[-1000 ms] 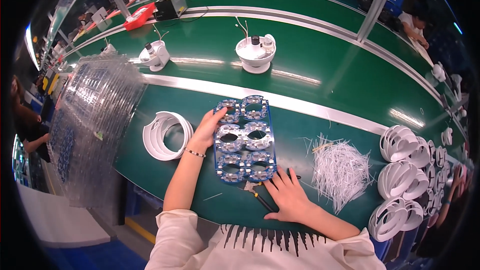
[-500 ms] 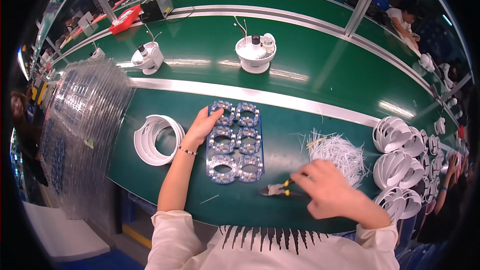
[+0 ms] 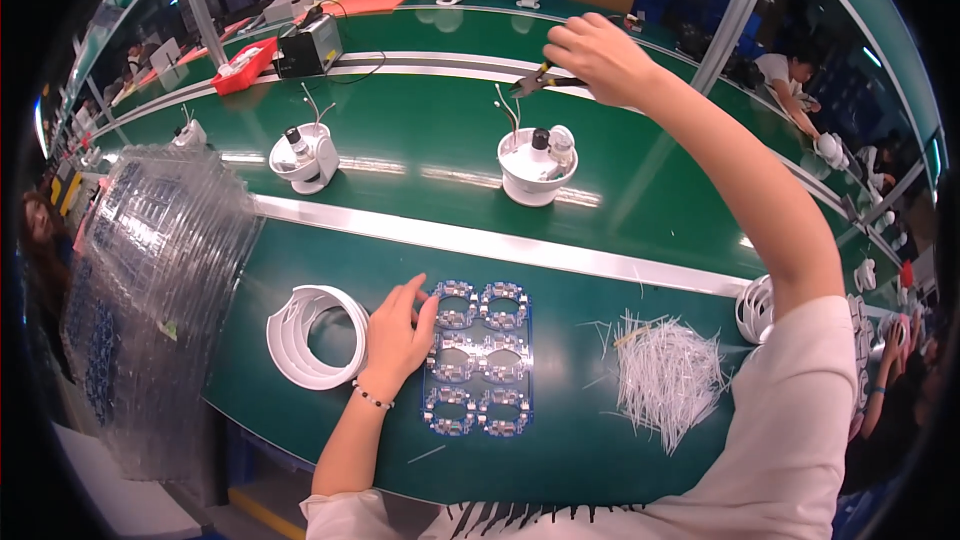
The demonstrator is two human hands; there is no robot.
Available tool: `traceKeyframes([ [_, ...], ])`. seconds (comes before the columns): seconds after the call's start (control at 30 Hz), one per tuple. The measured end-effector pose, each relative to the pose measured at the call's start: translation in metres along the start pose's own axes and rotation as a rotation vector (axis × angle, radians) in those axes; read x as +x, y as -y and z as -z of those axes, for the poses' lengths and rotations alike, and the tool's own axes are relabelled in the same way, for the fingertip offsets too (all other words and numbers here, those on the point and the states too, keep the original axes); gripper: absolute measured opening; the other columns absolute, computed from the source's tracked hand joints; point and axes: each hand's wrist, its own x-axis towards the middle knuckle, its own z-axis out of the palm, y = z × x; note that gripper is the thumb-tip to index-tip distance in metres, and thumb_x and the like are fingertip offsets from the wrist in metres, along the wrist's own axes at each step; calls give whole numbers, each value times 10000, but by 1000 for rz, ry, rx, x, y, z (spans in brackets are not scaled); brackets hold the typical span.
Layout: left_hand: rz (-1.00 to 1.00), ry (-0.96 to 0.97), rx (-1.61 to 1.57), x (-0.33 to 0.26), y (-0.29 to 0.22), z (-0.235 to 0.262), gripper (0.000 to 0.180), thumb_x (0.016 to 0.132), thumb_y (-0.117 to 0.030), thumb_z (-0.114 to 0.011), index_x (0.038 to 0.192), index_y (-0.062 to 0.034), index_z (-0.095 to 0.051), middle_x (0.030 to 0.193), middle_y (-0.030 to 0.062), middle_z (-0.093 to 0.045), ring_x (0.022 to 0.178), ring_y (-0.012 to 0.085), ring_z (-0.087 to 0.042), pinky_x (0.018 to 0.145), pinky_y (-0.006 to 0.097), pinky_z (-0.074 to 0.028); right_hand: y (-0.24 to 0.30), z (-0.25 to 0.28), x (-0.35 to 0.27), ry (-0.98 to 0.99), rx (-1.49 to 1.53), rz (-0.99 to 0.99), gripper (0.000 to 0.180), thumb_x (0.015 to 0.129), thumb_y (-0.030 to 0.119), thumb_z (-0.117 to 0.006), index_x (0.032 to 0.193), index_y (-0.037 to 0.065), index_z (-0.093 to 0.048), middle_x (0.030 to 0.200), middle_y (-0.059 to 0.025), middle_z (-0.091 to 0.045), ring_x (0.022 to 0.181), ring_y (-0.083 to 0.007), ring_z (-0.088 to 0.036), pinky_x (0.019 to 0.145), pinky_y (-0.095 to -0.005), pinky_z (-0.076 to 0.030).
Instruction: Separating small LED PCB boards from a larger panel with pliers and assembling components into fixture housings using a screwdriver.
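My right hand (image 3: 603, 58) is raised over the far green surface, its fingers closed round a pair of cutting pliers (image 3: 530, 82) whose jaws point left. Just beneath the jaws stand the wires of a white round device housing (image 3: 537, 172), with a black cylinder and a clear part inside. My left hand (image 3: 400, 332) rests with fingers stretched out against the left edge of a blue circuit board panel (image 3: 478, 331), which has ring-shaped sections in two columns. A white ribbed plastic ring (image 3: 285, 342) lies left of that hand.
A heap of white cut strips (image 3: 668, 380) lies to the right, near white rings (image 3: 755, 310). Clear plastic trays (image 3: 165, 290) are stacked at the left. Another wired housing (image 3: 303, 160) stands farther left. A metal rail (image 3: 480, 249) crosses between the surfaces. Another person (image 3: 790, 80) sits far right.
My right hand has picked up the pliers from the table and lifted them far forward. My left hand has slid off the board's top to its left edge. The view has tilted up.
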Motion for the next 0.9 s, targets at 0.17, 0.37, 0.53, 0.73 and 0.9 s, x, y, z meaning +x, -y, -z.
traceKeyframes([
  [0.17,-81,-10,-126,-5,3,1,311,764,-82,-583,1058,13,-541,778,64,-610,476,155,-529,463,278,-427,16,-44,43,297,-95,238,216,583,138,-693,791,120,-634,851,11,-557,894,-163,-500,773,-284,-365],
  [0.37,-151,-69,-194,-6,-3,1,317,742,-22,-577,1053,33,-541,746,61,-613,467,127,-530,445,241,-419,29,-71,27,359,-71,335,127,605,180,-689,724,152,-654,823,23,-585,896,-158,-520,786,-299,-363],
  [0.53,-147,-59,-213,-5,-1,-2,306,751,-24,-572,1050,36,-542,726,65,-614,471,127,-536,443,243,-422,22,-63,26,479,-49,321,236,553,132,-716,776,137,-640,808,4,-551,894,-165,-505,809,-302,-346],
  [0.73,-141,-48,-208,-4,3,-4,288,764,-26,-558,1044,39,-543,710,72,-612,476,132,-541,448,244,-428,28,-70,17,433,-38,353,234,559,172,-733,775,143,-647,829,26,-570,902,-154,-506,806,-312,-347],
  [0.9,-151,-61,-209,-5,6,-6,284,764,-21,-553,1042,38,-544,710,78,-614,484,140,-549,452,243,-433,35,-61,13,480,-27,338,175,556,141,-714,716,115,-649,753,8,-596,824,-179,-563,724,-295,-423],
])
